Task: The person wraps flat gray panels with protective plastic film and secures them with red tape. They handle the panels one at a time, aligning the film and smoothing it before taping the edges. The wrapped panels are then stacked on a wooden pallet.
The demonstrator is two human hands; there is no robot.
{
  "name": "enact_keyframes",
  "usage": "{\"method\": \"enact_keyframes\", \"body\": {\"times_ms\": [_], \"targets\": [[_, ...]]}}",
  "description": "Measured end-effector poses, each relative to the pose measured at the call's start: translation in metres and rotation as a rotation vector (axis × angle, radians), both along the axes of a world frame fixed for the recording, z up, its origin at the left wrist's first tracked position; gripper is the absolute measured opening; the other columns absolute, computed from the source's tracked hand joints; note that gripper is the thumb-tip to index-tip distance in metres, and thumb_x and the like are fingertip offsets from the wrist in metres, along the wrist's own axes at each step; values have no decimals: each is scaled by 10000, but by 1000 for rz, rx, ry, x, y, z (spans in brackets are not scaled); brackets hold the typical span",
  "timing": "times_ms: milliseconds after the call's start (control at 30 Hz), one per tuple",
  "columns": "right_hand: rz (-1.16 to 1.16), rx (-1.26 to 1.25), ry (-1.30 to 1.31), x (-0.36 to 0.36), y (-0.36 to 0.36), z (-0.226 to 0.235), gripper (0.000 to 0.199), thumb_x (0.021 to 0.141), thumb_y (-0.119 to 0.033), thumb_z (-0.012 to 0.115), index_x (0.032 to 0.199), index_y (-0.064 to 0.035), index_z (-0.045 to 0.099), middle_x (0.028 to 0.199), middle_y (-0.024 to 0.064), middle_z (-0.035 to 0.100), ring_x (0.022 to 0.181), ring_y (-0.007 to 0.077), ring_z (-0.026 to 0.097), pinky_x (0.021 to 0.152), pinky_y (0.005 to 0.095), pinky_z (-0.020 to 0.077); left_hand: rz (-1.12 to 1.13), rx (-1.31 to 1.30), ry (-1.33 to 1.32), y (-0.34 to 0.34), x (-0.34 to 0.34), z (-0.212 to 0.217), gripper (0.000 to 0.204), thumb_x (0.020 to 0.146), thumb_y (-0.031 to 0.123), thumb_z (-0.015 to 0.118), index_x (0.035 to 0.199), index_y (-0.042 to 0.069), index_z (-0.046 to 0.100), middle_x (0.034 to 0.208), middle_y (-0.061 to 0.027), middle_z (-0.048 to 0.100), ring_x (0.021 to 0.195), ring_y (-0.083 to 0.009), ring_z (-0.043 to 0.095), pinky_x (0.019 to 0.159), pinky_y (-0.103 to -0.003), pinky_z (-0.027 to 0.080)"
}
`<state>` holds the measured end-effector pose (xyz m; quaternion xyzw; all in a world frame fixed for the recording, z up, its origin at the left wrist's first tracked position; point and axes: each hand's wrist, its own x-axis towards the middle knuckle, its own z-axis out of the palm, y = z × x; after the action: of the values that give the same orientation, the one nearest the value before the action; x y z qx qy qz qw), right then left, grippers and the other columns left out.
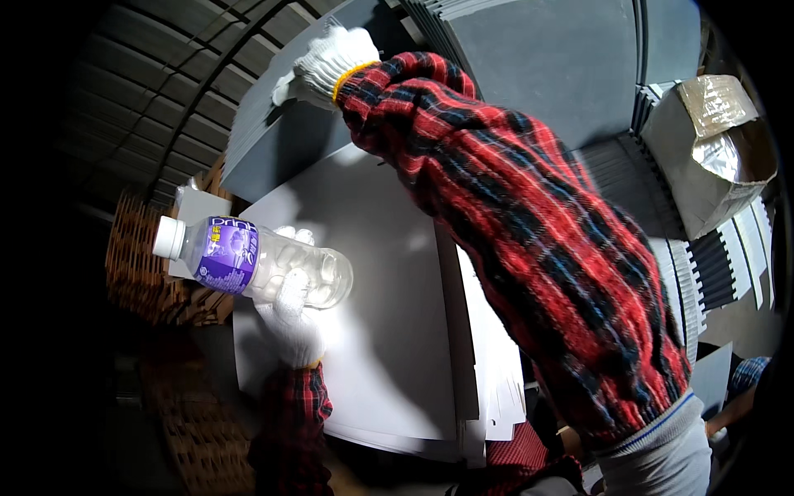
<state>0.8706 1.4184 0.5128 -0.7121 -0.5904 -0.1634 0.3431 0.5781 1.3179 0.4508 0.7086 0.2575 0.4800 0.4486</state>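
My left hand (291, 318), in a white knit glove, is wrapped round a clear plastic bottle (227, 255) with a purple label and a white cap. The bottle lies tilted on its side, cap to the left, above a stack of white sheets (397, 347). Its contents look clear. My right hand (337, 64), gloved in white with a yellow cuff, reaches across to the far left, over the edge of a stack of grey boards (256, 124). Its thumb stands apart from the other fingers, which are partly hidden; I see nothing held in it.
More grey boards (538, 66) stand stacked at the back. An opened cardboard box (703, 157) with clear tape sits at the right, above layered strips. Brown slatted stacks (132, 256) are at the left. Part of another person (740, 405) shows at the lower right.
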Motion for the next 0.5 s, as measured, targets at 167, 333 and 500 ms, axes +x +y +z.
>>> {"method": "enact_keyframes", "body": {"times_ms": [167, 333, 500], "targets": [[-224, 537, 138, 13, -51, -2, 317, 840, -468, 713, 873, -167, 805, 791, 95, 715, 777, 321, 706, 654, 420, 558, -239, 53, -53, 23, 16, -10, 605, 953, 248, 619, 1447, -56, 448, 1372, -184, 565, 1280, -308, 557, 1105, -446, 443], [87, 388, 948, -53, -247, -25, 545, 964, -512, 593, 748, -18, 676, 699, 183, 643, 653, 299, 662, 614, 437, 543, -310, 105, 167, 87, -16, -20, 638, 994, 431, 488, 1432, -32, 467, 1359, -153, 569, 1208, -282, 577, 1037, -416, 477], [-2, 142, 1456, -156, -486, -149, 449, 965, -474, 678, 1073, -38, 682, 1128, 156, 716, 1007, 245, 674, 914, 367, 519, -220, 612, 392, 71, 8, -18, 689, 954, 455, 530, 1437, -30, 458, 1373, -158, 559, 1208, -279, 571, 1015, -427, 490]]}}
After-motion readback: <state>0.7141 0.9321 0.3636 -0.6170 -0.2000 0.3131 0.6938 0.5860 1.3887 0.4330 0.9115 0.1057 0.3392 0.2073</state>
